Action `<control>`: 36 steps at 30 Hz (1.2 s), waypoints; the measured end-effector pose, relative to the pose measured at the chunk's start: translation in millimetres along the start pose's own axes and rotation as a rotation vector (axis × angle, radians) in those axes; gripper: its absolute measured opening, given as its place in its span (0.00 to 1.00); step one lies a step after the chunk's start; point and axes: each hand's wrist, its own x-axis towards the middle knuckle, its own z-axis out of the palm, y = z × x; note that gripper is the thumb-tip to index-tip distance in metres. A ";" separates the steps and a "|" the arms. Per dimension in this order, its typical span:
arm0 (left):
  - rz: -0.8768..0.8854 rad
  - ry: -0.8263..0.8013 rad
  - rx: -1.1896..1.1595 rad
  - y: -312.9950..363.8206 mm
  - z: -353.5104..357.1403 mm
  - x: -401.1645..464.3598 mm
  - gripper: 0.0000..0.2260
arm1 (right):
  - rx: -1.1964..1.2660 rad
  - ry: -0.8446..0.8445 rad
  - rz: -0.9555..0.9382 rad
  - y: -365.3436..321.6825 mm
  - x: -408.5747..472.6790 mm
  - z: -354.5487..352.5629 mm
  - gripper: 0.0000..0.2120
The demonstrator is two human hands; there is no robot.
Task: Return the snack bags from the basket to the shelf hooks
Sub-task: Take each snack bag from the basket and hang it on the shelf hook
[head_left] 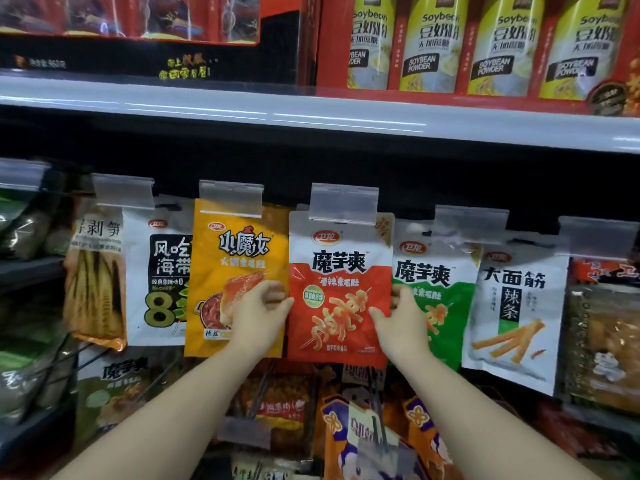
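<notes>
Two hands on one bag, seen from the head camera only. Left hand (258,308) pinched the left edge of the red-and-white konjac snack bag (337,289) at mid-height, fingers tucked behind the edge, thumb toward the front. Right hand (398,311) gripped the right edge at about the same height, thumb laid on the red face, fingers curled round behind. Neither grip released; both grasping that same bag.

Hung upright, long axis vertical, top seam tucked behind the clear price-tag holder (343,202) of its hook, so could not tell whether the hang hole was fully seated on the prong. Stood directly above both grips, centred between them, each hand equally near. Pressed side by side against the orange hotpot snack bag (239,271) on the left and overlapped the green konjac snack bag (436,289) on the right.

Judged near the end of this hanging: remaining move likely a push straight back along the hook, away from the body, kept level so the top would not snag. Basket not in view. Soybean powder packs (429,46) lined the grey shelf (311,112) above.
</notes>
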 end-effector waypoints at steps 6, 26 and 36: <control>0.143 0.093 0.292 -3.2 -29.7 -33.4 0.19 | -0.378 0.067 -0.265 -4.5 -24.8 -8.7 0.25; 0.028 -0.284 0.974 -146.7 -240.0 -160.7 0.15 | -0.894 -0.453 -0.614 -21.4 -230.4 130.6 0.22; -0.152 -0.620 1.109 -297.2 -261.5 -251.8 0.12 | -0.955 -0.873 -0.446 69.9 -344.6 222.0 0.19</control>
